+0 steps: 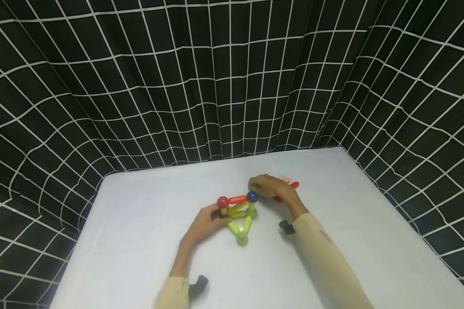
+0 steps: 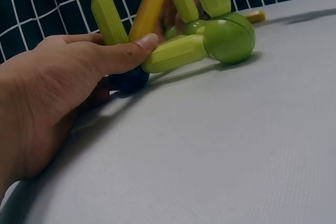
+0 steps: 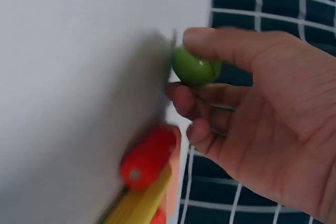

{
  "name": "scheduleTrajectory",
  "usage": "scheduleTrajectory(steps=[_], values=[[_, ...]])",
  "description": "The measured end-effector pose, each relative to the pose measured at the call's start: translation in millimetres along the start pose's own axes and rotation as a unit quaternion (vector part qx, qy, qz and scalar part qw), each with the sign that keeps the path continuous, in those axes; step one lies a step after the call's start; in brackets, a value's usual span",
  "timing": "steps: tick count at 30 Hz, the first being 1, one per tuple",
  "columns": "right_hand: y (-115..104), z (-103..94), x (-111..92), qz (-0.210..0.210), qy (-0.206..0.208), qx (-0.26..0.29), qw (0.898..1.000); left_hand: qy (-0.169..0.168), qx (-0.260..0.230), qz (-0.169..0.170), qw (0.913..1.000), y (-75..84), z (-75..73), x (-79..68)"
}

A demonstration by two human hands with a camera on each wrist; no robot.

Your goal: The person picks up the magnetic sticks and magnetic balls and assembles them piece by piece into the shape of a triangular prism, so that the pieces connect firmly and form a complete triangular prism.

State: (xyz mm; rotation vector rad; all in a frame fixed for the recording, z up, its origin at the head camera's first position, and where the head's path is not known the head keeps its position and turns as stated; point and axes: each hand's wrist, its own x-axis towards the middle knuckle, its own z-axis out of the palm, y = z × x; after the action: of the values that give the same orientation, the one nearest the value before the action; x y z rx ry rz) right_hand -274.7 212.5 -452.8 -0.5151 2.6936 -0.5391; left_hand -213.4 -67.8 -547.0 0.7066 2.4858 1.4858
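Observation:
A frame of magnetic sticks and balls stands on the white table. On top, a red stick joins a red ball to a blue ball. Yellow-green sticks run along the base to green balls, one of them the near green ball; an orange-yellow stick slants across one side. My left hand grips the left base corner, thumb over a yellow-green stick by a dark blue ball. Just behind the frame, my right hand pinches a loose green ball between thumb and fingers.
Beside and below my right hand lie loose pieces: a red stick, a yellow stick and a peach stick. A black curtain with a white grid hangs behind the table and along its sides.

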Motion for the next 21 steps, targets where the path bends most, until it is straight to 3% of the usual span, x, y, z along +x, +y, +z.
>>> scheduleTrajectory(steps=[5,8,13,21], values=[[5,-8.3,-35,0.053,0.038,0.03,0.997,0.013,0.004,0.001,0.9999,-3.2,0.2,1.4],[4,-17.7,-52,0.053,0.068,0.033,0.996,0.022,0.009,-0.002,0.9997,-4.7,0.8,2.5],[-8,-30.6,-72,-0.009,0.085,0.053,0.995,0.028,-0.005,-0.007,0.9996,-5.4,0.5,3.6],[-36,-36.6,-93,-0.123,0.048,0.056,0.99,0.04,0.013,-0.027,0.9988,-2.2,-0.2,7.8]])
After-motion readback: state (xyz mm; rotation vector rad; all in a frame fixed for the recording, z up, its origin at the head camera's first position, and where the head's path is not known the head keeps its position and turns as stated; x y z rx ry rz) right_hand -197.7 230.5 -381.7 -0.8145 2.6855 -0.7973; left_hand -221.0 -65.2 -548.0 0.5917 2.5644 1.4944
